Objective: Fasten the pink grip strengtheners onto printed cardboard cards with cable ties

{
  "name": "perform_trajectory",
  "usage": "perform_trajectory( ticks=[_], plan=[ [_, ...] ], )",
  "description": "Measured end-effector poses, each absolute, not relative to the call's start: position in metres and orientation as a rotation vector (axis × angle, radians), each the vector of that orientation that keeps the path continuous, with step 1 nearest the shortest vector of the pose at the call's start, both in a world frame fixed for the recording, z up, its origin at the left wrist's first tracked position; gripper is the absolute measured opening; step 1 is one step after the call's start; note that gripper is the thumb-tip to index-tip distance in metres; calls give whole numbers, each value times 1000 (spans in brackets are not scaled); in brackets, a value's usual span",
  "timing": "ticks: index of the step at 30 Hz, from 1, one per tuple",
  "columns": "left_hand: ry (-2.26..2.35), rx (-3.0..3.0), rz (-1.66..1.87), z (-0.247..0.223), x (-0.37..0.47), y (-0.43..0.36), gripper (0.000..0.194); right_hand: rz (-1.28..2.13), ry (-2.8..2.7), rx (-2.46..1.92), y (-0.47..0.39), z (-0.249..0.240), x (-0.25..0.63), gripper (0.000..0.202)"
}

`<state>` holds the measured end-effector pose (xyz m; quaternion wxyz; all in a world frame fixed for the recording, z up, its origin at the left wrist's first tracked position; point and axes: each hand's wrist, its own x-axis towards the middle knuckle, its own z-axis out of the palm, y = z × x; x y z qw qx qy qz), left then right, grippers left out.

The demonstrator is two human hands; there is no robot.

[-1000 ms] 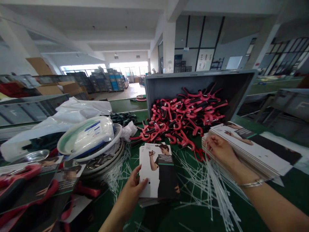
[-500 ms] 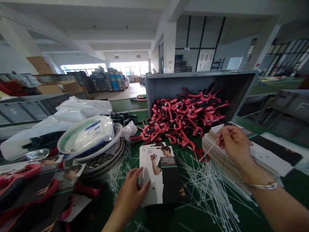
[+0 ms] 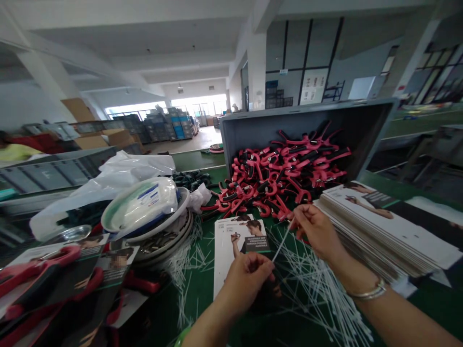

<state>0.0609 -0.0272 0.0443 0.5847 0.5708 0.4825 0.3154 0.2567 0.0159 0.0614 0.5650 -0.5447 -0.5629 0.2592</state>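
A thin white cable tie [image 3: 282,246] stretches at a slant between my two hands. My left hand [image 3: 246,277] pinches its lower end, over a small pile of printed cards [image 3: 223,255] on the green table. At the upper end, my right hand [image 3: 314,231] closes its fingertips round the tie. Many loose cable ties [image 3: 325,299] lie fanned out below my right hand. Red-and-black hand grip strengtheners [image 3: 267,178] spill from a grey crate [image 3: 378,125] lying on its side behind the hands.
A tall stack of cards [image 3: 376,236] stands at the right. To the left are a round basin [image 3: 184,197] with a plastic bag [image 3: 155,200] in it and carded red grips [image 3: 68,255]. A grey bin [image 3: 58,171] stands farther back, with a person in yellow [image 3: 14,150] beyond.
My right hand has moved left from the card stack with the cable tie. My left hand has moved right across the cards and closed on the tie's other end. The view has shifted slightly.
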Motion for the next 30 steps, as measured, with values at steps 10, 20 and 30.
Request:
perform_trajectory(
  ticks=[10,20,30],
  plan=[
    [1376,2230,402,74,53,-19,21,-121,-2520,-1304,-38,28,262,25],
    [1091,2321,588,60,103,55,34,369,-2171,-1488,-27,27,311,23],
    [1276,2830,172,13,179,154,37,957,-1490,-1489,-37,5,337,35]
  ],
)
